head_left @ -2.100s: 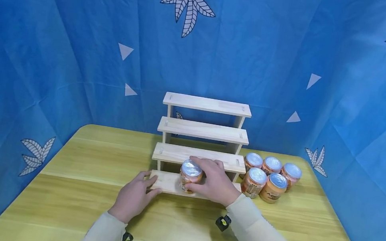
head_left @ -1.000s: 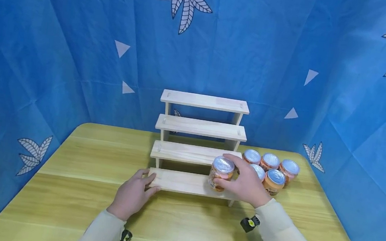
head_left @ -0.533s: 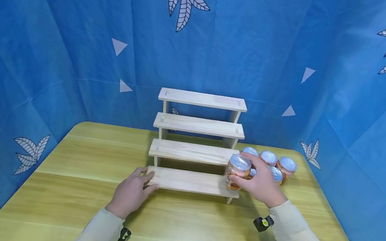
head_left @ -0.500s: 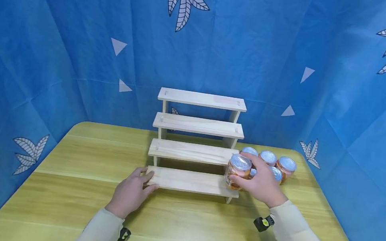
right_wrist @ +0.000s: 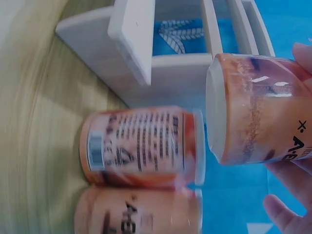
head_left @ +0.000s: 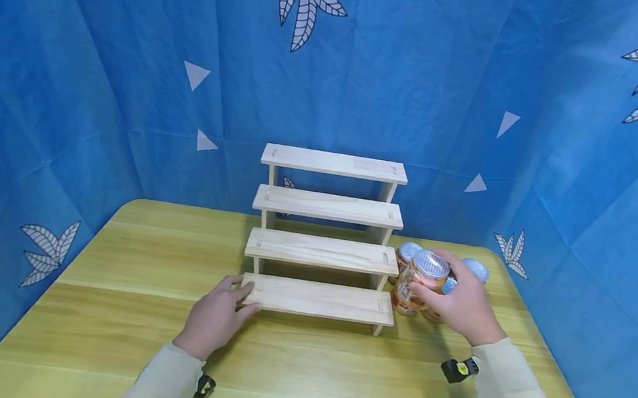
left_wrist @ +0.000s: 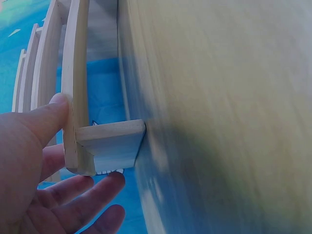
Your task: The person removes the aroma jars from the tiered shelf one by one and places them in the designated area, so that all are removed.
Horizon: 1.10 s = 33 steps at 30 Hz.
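My right hand (head_left: 464, 303) grips an orange-labelled jar (head_left: 430, 266) with a silvery ridged lid, just right of the shelf. The right wrist view shows this jar (right_wrist: 263, 109) raised clear of two standing jars, one with a barcode label (right_wrist: 139, 146). My left hand (head_left: 214, 319) is at the left end of the bottom board of a pale wooden stepped shelf (head_left: 315, 298). Up close, thumb and index finger of the left hand (left_wrist: 44, 161) pinch the end of that board (left_wrist: 75, 87), the other fingers loosely bent below.
Several similar jars stand grouped at the table's back right, partly hidden by my right hand; one (head_left: 474, 269) shows behind it, another (head_left: 408, 253) beside the shelf. A blue patterned cloth (head_left: 333, 81) surrounds the back and sides of the wooden table (head_left: 298, 369).
My right hand has carried the jar rightward, from the bottom board past its right end to above the grouped jars. My left hand keeps its place on the shelf.
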{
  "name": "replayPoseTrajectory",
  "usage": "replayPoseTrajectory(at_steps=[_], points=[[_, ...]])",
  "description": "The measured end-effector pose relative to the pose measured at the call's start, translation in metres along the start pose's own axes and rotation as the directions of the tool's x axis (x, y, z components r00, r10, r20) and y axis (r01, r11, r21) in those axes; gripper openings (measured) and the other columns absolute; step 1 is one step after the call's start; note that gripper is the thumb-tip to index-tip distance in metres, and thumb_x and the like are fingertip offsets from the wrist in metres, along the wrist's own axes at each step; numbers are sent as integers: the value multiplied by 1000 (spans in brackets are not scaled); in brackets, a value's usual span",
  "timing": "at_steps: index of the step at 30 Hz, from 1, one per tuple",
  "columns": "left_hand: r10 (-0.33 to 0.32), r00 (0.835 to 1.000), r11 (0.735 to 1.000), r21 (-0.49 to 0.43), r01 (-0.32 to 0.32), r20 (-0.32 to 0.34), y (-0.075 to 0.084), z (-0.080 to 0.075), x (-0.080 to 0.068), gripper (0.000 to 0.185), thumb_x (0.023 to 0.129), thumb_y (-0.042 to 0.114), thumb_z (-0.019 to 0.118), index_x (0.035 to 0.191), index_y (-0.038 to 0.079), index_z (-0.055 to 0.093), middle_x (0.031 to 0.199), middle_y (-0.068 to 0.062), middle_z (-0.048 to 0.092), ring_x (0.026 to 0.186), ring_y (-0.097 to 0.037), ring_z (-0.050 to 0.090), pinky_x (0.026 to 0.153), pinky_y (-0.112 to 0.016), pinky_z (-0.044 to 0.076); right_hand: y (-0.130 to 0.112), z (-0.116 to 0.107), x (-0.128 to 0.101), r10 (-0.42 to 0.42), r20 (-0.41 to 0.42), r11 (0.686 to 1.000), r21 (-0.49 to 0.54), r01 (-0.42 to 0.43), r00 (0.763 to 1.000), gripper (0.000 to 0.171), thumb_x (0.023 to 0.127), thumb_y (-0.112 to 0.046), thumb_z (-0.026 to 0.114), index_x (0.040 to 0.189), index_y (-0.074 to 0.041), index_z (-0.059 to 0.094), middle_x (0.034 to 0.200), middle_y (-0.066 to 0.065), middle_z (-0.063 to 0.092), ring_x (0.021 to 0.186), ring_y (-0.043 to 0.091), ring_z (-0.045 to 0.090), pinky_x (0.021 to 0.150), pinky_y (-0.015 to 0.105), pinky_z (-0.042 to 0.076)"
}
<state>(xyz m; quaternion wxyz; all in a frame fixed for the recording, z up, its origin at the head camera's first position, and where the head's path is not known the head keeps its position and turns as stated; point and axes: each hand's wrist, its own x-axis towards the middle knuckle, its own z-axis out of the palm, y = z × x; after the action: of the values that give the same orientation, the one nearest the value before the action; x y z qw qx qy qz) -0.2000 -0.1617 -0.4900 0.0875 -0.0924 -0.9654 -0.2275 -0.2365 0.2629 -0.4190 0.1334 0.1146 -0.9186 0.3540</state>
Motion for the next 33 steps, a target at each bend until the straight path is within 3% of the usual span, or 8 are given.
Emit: replayPoseTrajectory(at_steps=[6, 13, 21, 24, 30, 33], points=[[1, 1000, 1000, 2, -1, 0, -1, 0, 0, 56, 94, 40, 71, 138, 6, 61, 145, -21, 51, 117, -39, 63, 88, -50, 57, 9, -14, -4, 11, -48, 1000, -12, -12, 999, 84, 85, -44, 81, 148, -5, 44, 128, 21, 56, 109, 39, 59, 81, 50, 55], [-1, 1000, 1000, 13, 1, 4, 0, 0, 0, 57, 94, 41, 71, 138, 6, 61, 145, -22, 51, 118, -40, 62, 88, -50, 57, 25, -22, -8, 25, -92, 1000, -9, -26, 995, 83, 85, -39, 82, 149, -4, 43, 127, 22, 56, 103, 38, 64, 72, 21, 53], [8, 1000, 1000, 17, -8, -8, 1, 0, 2, 57, 95, 41, 70, 139, 6, 61, 145, -23, 51, 120, -41, 61, 91, -50, 56, 41, -31, -10, 17, -192, 997, -67, -30, 981, 78, 83, -38, 84, 145, -8, 49, 126, 20, 60, 109, 38, 59, 80, 50, 48], [13, 1000, 1000, 15, -13, -9, 1, -1, 2, 57, 95, 40, 70, 138, 6, 61, 145, -23, 52, 120, -41, 61, 91, -50, 56, 47, -39, -13, 53, -202, 995, -74, -69, 978, 80, 84, -40, 83, 148, -8, 47, 124, 23, 60, 110, 40, 57, 77, 49, 47], [7, 1000, 1000, 14, -7, -1, 2, -2, 1, 57, 95, 41, 70, 139, 6, 60, 145, -23, 51, 118, -40, 62, 90, -49, 57, 59, -52, -17, 123, -223, 984, -99, -148, 967, 85, 88, -42, 78, 152, -2, 39, 128, 29, 55, 110, 43, 56, 74, 36, 46], [0, 1000, 1000, 15, 0, 8, 2, -2, 0, 57, 95, 41, 69, 139, 6, 60, 145, -22, 51, 117, -39, 63, 90, -49, 57, 63, -56, -20, 160, -226, 978, -96, -185, 961, 86, 89, -43, 76, 154, -1, 36, 130, 32, 53, 110, 44, 55, 76, 42, 48]])
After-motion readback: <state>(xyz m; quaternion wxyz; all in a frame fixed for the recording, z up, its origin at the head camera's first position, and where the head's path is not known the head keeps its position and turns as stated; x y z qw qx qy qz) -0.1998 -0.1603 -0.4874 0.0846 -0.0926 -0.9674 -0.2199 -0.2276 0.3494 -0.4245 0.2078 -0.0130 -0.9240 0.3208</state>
